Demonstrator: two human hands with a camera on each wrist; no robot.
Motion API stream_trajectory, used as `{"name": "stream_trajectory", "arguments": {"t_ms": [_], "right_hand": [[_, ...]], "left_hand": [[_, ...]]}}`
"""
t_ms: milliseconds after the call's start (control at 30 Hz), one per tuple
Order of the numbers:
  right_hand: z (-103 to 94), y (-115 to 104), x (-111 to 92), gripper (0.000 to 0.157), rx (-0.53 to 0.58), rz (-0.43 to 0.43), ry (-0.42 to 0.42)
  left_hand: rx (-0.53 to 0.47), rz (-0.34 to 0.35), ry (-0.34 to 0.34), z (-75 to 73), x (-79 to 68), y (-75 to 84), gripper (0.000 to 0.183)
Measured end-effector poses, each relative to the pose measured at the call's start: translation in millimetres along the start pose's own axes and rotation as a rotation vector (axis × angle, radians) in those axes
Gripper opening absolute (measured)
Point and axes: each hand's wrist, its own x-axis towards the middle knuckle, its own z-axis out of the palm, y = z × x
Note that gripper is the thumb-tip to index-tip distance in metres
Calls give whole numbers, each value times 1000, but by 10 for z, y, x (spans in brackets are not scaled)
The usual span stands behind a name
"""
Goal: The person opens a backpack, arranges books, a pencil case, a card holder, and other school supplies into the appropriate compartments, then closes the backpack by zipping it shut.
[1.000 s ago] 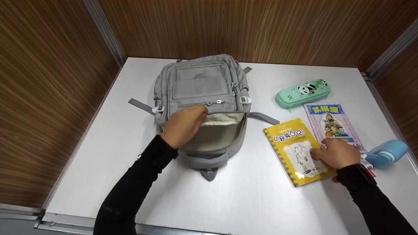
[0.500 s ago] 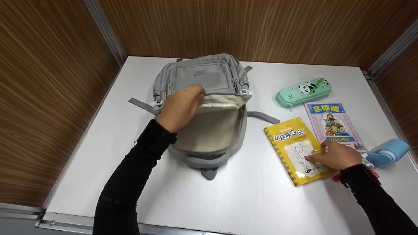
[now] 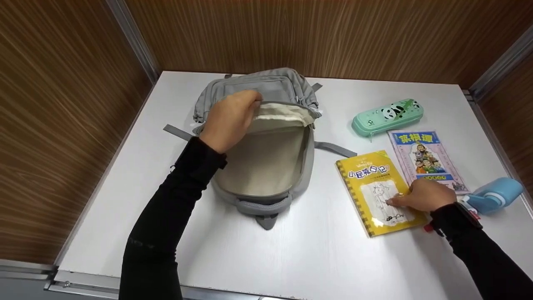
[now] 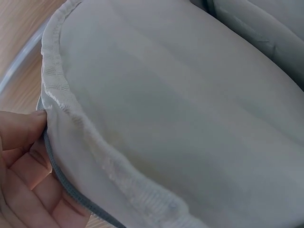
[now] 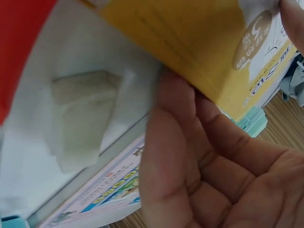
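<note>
A grey backpack [image 3: 268, 86] lies on the white table, its main compartment open toward me and showing a cream lining [image 3: 266, 162]. My left hand [image 3: 229, 121] pinches the zipper edge of the front flap [image 4: 126, 175] and holds it raised. At the right, my right hand [image 3: 429, 196] grips a yellow book [image 3: 362, 179] by its lower right edge. The thumb lies on the cover, and the right wrist view has curled fingers [image 5: 178, 99] tucked under the edge. A pink and blue book [image 3: 424, 154] lies just beyond that hand.
Beyond the books lies a green panda pencil case [image 3: 387, 118]. A blue bottle [image 3: 497, 196] is near the right table edge. Close to the right hand are a whitish block [image 5: 83, 123] and a red object [image 5: 21, 52]. Wood-grain panels [image 3: 316, 37] enclose the table.
My left hand has lifted the flap up and back, widening the backpack's opening. My right hand stays at the yellow book, its thumb slid farther onto the cover; the book has shifted slightly.
</note>
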Motion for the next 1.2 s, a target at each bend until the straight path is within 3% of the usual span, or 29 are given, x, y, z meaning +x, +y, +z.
{"name": "stream_trajectory", "arguments": {"t_ms": [167, 367, 833, 1067, 1200], "right_hand": [[-31, -25, 10, 67, -2, -25, 10], [-44, -26, 55, 67, 17, -9, -35], [-81, 15, 107, 73, -50, -3, -66], [-132, 90, 119, 72, 90, -116, -99], [-163, 92, 36, 67, 214, -221, -67]], "left_hand": [[11, -19, -30, -34, 56, 12, 15], [7, -38, -64, -72, 113, 12, 16], [22, -24, -53, -84, 144, 1, 11], [21, -20, -40, -86, 114, 8, 13], [17, -13, -25, -72, 106, 19, 13]]}}
